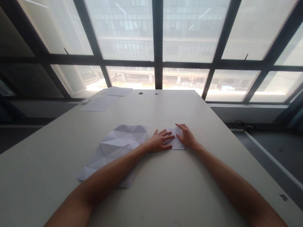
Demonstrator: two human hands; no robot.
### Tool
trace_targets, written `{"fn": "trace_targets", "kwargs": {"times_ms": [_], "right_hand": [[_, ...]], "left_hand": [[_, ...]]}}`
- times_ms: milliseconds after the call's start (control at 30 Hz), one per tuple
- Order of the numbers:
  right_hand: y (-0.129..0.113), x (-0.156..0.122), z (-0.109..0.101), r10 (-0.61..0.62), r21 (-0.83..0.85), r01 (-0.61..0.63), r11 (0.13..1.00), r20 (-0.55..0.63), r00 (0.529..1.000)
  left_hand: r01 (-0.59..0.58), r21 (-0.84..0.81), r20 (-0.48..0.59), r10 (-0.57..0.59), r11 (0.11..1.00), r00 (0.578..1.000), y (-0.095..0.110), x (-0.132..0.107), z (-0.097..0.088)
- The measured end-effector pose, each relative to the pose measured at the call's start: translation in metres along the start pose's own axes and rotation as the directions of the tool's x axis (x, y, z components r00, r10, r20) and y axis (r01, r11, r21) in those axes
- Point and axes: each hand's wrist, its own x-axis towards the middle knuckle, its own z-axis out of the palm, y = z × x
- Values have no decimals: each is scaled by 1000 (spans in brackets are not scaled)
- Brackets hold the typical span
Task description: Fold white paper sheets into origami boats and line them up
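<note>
No text, label, brand, number or sign can be read. A small dark mark (283, 197) near the right edge of the surface (198, 205) is too blurred to tell whether it bears any print.
</note>
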Motion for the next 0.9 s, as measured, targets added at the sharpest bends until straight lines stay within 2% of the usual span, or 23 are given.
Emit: {"fn": "trace_targets", "kwargs": {"times_ms": [200,300,433,533,600,667,800,900], "right_hand": [[3,2,4,125,165,-112,980,-70,990],[3,4,4,205,288,-171,942,-95,974],[-3,7,1,288,492,-198,848,-113,951],[-12,6,-1,321,638,-204,742,-71,944],[-18,4,-2,298,710,-194,677,-24,954],[-24,2,-4,246,740,-175,650,14,969],[-29,1,-4,131,696,-148,703,78,988],[-25,3,2,88,660,-121,741,82,993]], "left_hand": [[-42,-19,-143,39,999,989,-1,3,5],[-25,-29,-198,19,999,980,-2,5,8],[-18,-84,-246,-3,996,969,-4,7,11],[-20,-173,-296,-33,985,955,-4,9,10],[-7,-225,-319,-67,974,945,-3,10,9],[4,-262,-345,-98,965,934,-3,11,8],[20,-348,-403,-169,937,900,-6,11,9],[-4,-452,-423,-211,892,881,-11,13,13]]}}
